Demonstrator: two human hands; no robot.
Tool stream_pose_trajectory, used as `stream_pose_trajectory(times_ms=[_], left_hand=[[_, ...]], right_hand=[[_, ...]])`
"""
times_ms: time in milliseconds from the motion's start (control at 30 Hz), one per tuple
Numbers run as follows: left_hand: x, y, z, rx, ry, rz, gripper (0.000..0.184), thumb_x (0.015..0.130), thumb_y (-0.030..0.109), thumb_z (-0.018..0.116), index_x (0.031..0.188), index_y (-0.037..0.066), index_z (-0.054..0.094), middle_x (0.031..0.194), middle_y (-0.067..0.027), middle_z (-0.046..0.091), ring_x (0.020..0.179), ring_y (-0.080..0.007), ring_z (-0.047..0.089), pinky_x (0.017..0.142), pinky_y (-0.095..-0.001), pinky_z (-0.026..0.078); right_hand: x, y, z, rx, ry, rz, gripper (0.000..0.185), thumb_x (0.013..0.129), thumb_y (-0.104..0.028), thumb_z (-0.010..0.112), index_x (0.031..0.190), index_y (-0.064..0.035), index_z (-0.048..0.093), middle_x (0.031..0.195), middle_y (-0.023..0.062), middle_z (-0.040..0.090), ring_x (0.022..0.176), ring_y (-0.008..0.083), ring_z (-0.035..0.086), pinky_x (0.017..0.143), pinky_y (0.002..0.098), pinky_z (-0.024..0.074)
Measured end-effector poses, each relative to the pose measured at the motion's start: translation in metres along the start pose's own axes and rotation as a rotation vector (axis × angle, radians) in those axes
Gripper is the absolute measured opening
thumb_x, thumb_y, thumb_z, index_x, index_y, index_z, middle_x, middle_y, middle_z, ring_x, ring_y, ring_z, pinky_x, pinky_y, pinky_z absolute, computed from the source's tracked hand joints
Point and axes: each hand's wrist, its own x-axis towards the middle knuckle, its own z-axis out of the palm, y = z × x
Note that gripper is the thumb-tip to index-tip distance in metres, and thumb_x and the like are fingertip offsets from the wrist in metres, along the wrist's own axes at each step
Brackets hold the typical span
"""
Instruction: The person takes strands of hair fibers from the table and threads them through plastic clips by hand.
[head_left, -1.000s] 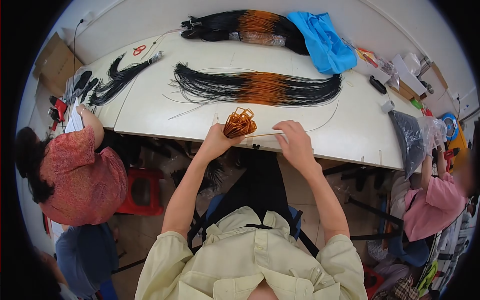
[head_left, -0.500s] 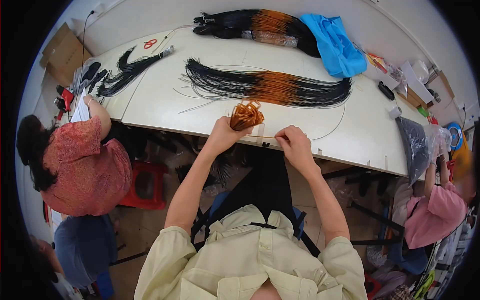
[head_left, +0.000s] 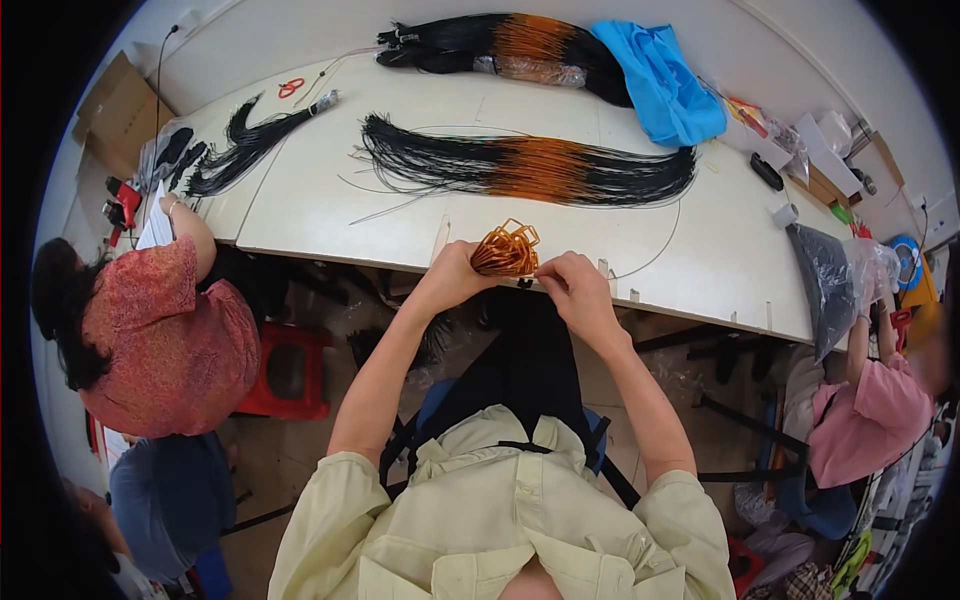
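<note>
My left hand [head_left: 455,278] is wrapped round a bundle of bent orange wire [head_left: 506,250] at the table's front edge. Just right of it, my right hand [head_left: 580,292] pinches an orange part of a single wire, close to the bundle. A thin dark wire [head_left: 660,255] curves from beside my right hand up toward the table's middle. Beyond both hands a long bundle of black wires with an orange middle [head_left: 540,168] lies across the white table [head_left: 330,230]. Its left ends are spread loosely.
Behind lie a larger black-and-orange wire bundle [head_left: 540,38] and a blue cloth [head_left: 660,85]. Black wires [head_left: 250,145] and red-handled scissors [head_left: 290,87] lie left. A tape roll [head_left: 785,214] and dark plastic bag [head_left: 825,280] are right. People sit at both sides, near a red stool [head_left: 300,370].
My right hand has moved left, up to the orange bundle, and the orange stretch of wire between my hands has shortened. The view has shifted slightly.
</note>
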Motion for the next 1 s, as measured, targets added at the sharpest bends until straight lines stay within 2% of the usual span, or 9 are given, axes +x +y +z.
stream_pose_trajectory(times_ms=[100,233,400,600,767,900,933,1000], left_hand=[[-0.001,0.0,-0.002,0.027,-0.016,0.018,0.023,0.074,0.006,0.076,0.089,-0.009,0.067,0.077,-0.011,0.07,0.063,-0.0154,0.058,0.063,-0.0282,0.049],[-0.002,-0.001,-0.002,-0.007,-0.016,-0.071,0.021,0.073,0.005,0.077,0.088,-0.007,0.069,0.077,-0.0065,0.07,0.064,-0.0123,0.055,0.064,-0.025,0.049],[-0.001,-0.012,-0.001,-0.025,-0.02,-0.012,0.023,0.073,0.005,0.075,0.089,-0.01,0.066,0.076,-0.0109,0.07,0.063,-0.0151,0.057,0.063,-0.0282,0.048],[-0.008,-0.004,0.002,-0.029,0.012,-0.017,0.023,0.074,0.004,0.075,0.09,-0.01,0.066,0.075,-0.0106,0.07,0.063,-0.0157,0.059,0.063,-0.0277,0.049],[-0.023,-0.003,0.021,-0.046,0.082,-0.068,0.022,0.074,0.004,0.074,0.089,-0.01,0.067,0.075,-0.0106,0.07,0.063,-0.0149,0.061,0.061,-0.0272,0.049],[-0.039,-0.016,0.049,-0.265,0.227,-0.144,0.02,0.074,0.005,0.075,0.087,-0.009,0.067,0.075,-0.0103,0.07,0.063,-0.0137,0.061,0.059,-0.0265,0.049],[-0.041,-0.016,0.054,-0.263,0.227,-0.149,0.02,0.074,0.005,0.075,0.087,-0.009,0.067,0.075,-0.0103,0.07,0.063,-0.0137,0.061,0.059,-0.0265,0.049],[-0.045,-0.016,0.063,-0.269,0.283,-0.161,0.02,0.074,0.006,0.075,0.086,-0.009,0.068,0.074,-0.0099,0.07,0.063,-0.0131,0.061,0.058,-0.0259,0.048]], right_hand=[[-0.001,0.0,0.002,-0.001,-0.002,-0.008,0.005,0.083,-0.002,0.063,0.088,-0.0022,0.065,0.083,0.0057,0.06,0.077,0.021,0.055,0.069,0.0302,0.0445],[-0.001,-0.002,0.002,0.002,-0.002,-0.018,0.006,0.083,-0.002,0.063,0.088,-0.0022,0.065,0.084,0.0057,0.06,0.078,0.0211,0.055,0.07,0.03,0.0446],[-0.002,-0.002,0.002,0.005,-0.013,-0.011,0.006,0.083,-0.001,0.062,0.088,-0.0019,0.065,0.084,0.0059,0.06,0.079,0.0211,0.055,0.071,0.0298,0.0446],[-0.005,-0.003,0.006,-0.02,0.031,-0.015,0.005,0.082,-0.002,0.063,0.087,-0.003,0.065,0.083,0.006,0.061,0.075,0.0223,0.057,0.069,0.0308,0.0455],[-0.016,-0.019,0.012,-0.194,0.031,0.121,0.004,0.084,-0.003,0.063,0.088,-0.0019,0.064,0.081,0.006,0.062,0.07,0.0197,0.058,0.066,0.0315,0.0467],[-0.034,-0.027,0.043,0.311,0.238,0.503,0.008,0.086,-0.004,0.063,0.093,-0.0022,0.062,0.079,0.0063,0.063,0.07,0.0167,0.061,0.065,0.0298,0.0487],[-0.035,-0.026,0.049,0.313,0.235,0.505,0.008,0.086,-0.004,0.063,0.093,-0.0022,0.062,0.079,0.0063,0.063,0.07,0.0167,0.061,0.065,0.0298,0.0487],[-0.039,-0.023,0.058,0.74,0.302,0.591,0.009,0.088,-0.004,0.062,0.097,-0.0022,0.06,0.082,0.0066,0.063,0.074,0.016,0.062,0.068,0.0282,0.0495]])
